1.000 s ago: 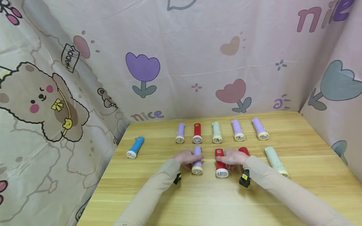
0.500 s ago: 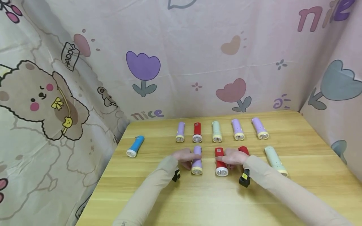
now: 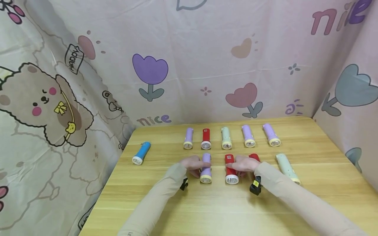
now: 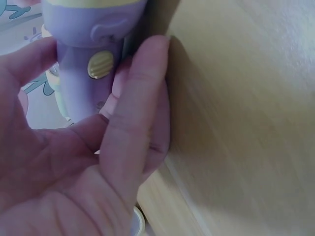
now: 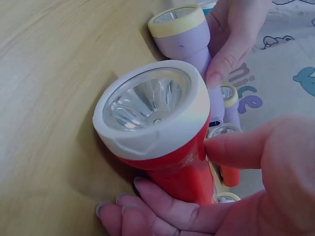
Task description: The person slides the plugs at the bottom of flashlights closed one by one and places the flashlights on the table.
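Observation:
My left hand (image 3: pixel 192 164) holds a purple flashlight (image 3: pixel 205 171) with a cream rim, its lens pointing toward me. In the left wrist view, the thumb is on one side of the purple barrel, near the yellow ridged switch (image 4: pixel 101 65), and the other fingers curl along the opposite side by the tabletop. My right hand (image 3: pixel 242 164) grips a red flashlight (image 3: pixel 230 172) with a white rim between thumb and fingers; its lens (image 5: pixel 147 101) shows in the right wrist view. These two flashlights lie side by side with a gap between. Another red flashlight (image 3: pixel 254 157) is partly hidden behind my right hand.
Behind, a row holds purple (image 3: pixel 189 136), red (image 3: pixel 206 136) and pale green (image 3: pixel 225 135) flashlights, plus two more purple ones. A blue flashlight (image 3: pixel 142 151) lies at left, a pale green flashlight (image 3: pixel 285 166) beside my right sleeve. Patterned curtains (image 3: pixel 192 65) border the wooden table (image 3: pixel 200 213).

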A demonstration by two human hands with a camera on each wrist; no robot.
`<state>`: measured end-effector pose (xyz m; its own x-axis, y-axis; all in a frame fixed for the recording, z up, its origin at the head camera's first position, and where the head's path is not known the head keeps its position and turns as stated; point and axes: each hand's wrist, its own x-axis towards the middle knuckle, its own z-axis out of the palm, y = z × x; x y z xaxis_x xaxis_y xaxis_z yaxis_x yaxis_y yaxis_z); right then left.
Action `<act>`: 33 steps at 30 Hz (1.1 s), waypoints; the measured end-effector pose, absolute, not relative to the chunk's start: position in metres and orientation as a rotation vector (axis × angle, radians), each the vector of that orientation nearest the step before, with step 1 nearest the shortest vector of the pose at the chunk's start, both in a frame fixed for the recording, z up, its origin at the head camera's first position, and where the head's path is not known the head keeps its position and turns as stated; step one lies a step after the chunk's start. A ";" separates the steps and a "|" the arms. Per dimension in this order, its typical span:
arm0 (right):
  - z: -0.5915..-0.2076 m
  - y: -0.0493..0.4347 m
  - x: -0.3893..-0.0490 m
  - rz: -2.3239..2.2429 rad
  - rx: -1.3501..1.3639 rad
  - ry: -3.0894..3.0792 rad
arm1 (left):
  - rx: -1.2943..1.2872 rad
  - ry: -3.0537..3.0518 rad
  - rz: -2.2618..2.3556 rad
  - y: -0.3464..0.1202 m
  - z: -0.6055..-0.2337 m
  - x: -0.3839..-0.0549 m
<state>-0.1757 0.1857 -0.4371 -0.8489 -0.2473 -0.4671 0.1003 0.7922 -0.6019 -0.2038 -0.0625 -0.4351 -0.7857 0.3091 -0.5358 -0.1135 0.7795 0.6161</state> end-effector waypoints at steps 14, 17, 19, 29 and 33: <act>-0.438 0.188 -0.171 -0.882 -0.099 2.477 | 0.186 2.371 0.821 -0.064 -0.435 -0.203; -0.439 0.188 -0.170 -0.868 -0.094 2.493 | 0.193 2.365 0.826 -0.065 -0.434 -0.201; -0.438 0.188 -0.169 -0.853 -0.094 2.509 | 0.202 2.356 0.839 -0.067 -0.434 -0.201; -0.431 0.185 -0.165 -0.780 -0.143 2.646 | 0.287 2.367 0.811 -0.084 -0.436 -0.210; -0.425 0.184 -0.164 -0.823 -0.235 2.833 | 0.317 2.436 0.837 -0.095 -0.438 -0.216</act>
